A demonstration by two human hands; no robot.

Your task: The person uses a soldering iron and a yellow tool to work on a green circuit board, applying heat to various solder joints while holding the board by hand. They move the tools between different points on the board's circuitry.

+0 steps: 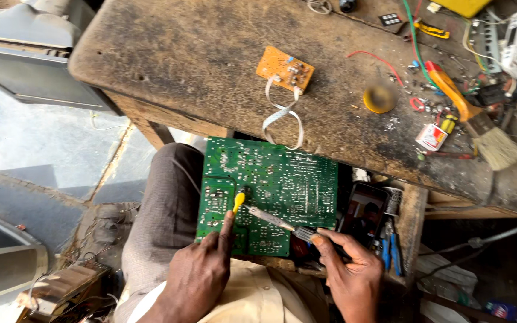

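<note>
Gripping a soldering iron (pixel 273 219) by its dark handle, the right hand (pixel 351 272) has its fingers closed round the tool and points its metal shaft up and to the left across the green circuit board (pixel 282 185). The left hand (pixel 198 275) pinches a small yellow-tipped piece (pixel 239 201) between raised fingertips, just at the iron's tip, over the left part of the board. That board rests on the person's lap, its far edge tucked against the front of the worn wooden desk (pixel 210 54). What the yellow piece is cannot be made out, and the contact point under it is too small to read. Both wrists are cut off by the lower frame edge. On the desk lie a small orange circuit board (pixel 285 69) with a white ribbon cable (pixel 282 116), and a paintbrush (pixel 474 116).
</note>
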